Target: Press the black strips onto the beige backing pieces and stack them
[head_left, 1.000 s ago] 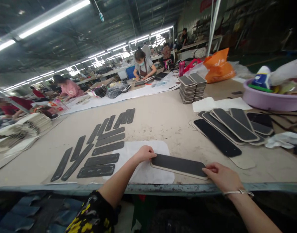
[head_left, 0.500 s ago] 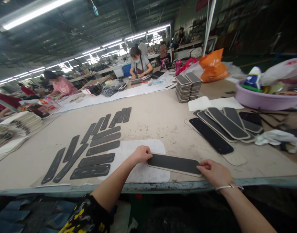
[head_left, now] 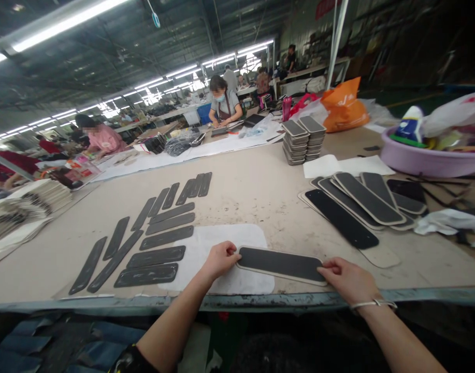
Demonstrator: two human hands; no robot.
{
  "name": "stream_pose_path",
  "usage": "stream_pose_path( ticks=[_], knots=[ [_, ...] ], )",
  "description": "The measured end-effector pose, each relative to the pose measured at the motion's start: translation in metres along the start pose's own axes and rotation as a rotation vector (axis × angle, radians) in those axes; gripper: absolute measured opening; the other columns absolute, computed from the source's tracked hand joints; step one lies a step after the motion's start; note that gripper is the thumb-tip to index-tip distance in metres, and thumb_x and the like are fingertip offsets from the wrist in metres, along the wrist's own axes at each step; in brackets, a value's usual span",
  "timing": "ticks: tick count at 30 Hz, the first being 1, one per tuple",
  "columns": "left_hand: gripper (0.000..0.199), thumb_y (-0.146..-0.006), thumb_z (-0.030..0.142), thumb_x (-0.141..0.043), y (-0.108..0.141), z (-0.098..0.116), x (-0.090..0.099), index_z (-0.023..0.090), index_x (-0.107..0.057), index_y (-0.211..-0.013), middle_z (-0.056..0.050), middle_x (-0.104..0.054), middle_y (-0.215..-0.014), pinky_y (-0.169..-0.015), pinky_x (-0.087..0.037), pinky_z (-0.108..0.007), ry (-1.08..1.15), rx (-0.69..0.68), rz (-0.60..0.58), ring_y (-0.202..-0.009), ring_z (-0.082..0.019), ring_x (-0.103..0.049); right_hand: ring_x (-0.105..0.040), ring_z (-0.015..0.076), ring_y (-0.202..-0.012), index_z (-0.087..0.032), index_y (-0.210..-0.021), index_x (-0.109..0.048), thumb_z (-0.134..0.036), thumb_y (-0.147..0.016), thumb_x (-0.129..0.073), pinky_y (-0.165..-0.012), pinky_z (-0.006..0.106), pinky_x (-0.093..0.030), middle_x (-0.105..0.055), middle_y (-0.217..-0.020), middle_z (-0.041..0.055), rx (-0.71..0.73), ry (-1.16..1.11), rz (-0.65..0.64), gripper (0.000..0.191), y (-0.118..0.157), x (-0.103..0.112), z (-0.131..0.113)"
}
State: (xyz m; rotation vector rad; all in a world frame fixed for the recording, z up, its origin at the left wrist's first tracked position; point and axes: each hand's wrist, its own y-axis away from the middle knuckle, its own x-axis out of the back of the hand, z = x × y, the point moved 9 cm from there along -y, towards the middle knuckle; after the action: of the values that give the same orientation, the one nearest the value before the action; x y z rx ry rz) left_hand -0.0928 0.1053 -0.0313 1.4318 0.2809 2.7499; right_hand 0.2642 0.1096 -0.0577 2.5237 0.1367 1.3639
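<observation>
A long dark panel with a pale border (head_left: 282, 265) lies between my hands at the table's front edge, partly over a white sheet (head_left: 221, 277). My left hand (head_left: 222, 259) pinches its left end between thumb and fingers. At the right end, my right hand (head_left: 344, 277) grips the corner the same way; a bracelet is on that wrist. Several glossy dark strips (head_left: 146, 274) are spread on the table to the left. Right of the panel, a fanned pile of pale-edged dark panels (head_left: 369, 199) includes a black one (head_left: 340, 217).
Two stacks of bordered pieces (head_left: 295, 142) stand at the back. Behind the fanned pile are a purple basin (head_left: 427, 160) and an orange bag (head_left: 344, 106). Pale stacked sheets (head_left: 19, 212) sit at far left. Across the table a masked person (head_left: 225, 103) works.
The view has shifted slightly, moving the scene a little to the right. My left fingers sit a bit further off the panel's left end; both hands otherwise keep their places.
</observation>
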Motion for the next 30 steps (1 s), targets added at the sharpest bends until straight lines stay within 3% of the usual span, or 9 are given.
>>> stream_pose_path(
  ticks=[17,26,30],
  knots=[
    [0.021,-0.073,0.021,-0.055,0.004,0.014,-0.004,0.021,-0.049,-0.092,0.007,-0.056,-0.062,-0.059,-0.037,-0.021,0.051,-0.101,0.015,-0.057,-0.011,-0.053,-0.062,0.0138,-0.070,-0.025,-0.077,-0.066,-0.036,-0.069,-0.056,-0.064,0.024,-0.040,-0.068,-0.068,-0.0039,-0.006,-0.038,0.045,0.017,0.005,0.006,-0.008],
    [0.017,-0.075,0.022,-0.054,0.004,0.015,-0.006,0.020,-0.056,-0.093,0.007,-0.054,-0.060,-0.057,-0.037,-0.021,-0.023,-0.143,0.018,-0.055,-0.010,-0.051,-0.061,0.0133,-0.069,-0.025,-0.076,-0.066,-0.032,-0.067,-0.056,-0.064,0.023,-0.040,-0.067,-0.067,-0.0041,-0.017,-0.056,0.052,0.015,0.007,0.009,-0.009],
    [0.027,-0.077,0.019,-0.053,0.006,0.019,-0.007,0.021,-0.063,-0.102,0.001,-0.059,-0.073,-0.066,-0.042,-0.022,-0.064,-0.228,0.051,-0.068,-0.012,-0.055,-0.061,0.0132,-0.068,-0.025,-0.075,-0.066,-0.031,-0.067,-0.056,-0.064,0.023,-0.040,-0.067,-0.067,-0.0043,-0.010,-0.049,0.044,0.014,0.007,0.009,-0.011]
  ],
)
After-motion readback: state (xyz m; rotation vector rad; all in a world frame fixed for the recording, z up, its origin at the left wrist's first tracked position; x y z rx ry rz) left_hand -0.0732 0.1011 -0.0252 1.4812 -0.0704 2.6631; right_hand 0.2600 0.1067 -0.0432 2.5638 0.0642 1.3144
